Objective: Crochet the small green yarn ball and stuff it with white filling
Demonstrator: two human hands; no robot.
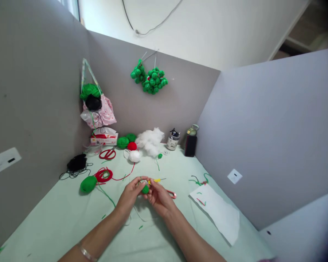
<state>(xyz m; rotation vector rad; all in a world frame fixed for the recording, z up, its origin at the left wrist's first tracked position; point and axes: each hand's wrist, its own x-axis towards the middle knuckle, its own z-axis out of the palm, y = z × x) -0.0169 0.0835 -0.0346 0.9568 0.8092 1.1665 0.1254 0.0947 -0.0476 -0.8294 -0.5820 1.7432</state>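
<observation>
At the middle of the table my left hand [132, 192] is closed on a small green crocheted ball [145, 189]. My right hand [161, 198] meets it from the other side, its fingers closed round a crochet hook with a yellow handle [156, 180]. The hook's thin metal end points right. Just beyond my right fingers lies a pair of small red-handled snips [172, 194], partly hidden by that hand. Pale yarn trails on the cloth below my hands. From a green yarn ball [88, 184] at the left, a strand runs toward my left wrist.
Red yarn [104, 175], black yarn [77, 162] and red-handled scissors [107, 154] lie at the left. White stuffing [150, 141], a jar [173, 140] and a black phone-like block [190, 146] stand along the back panel. White paper [218, 214] with yarn scraps lies right.
</observation>
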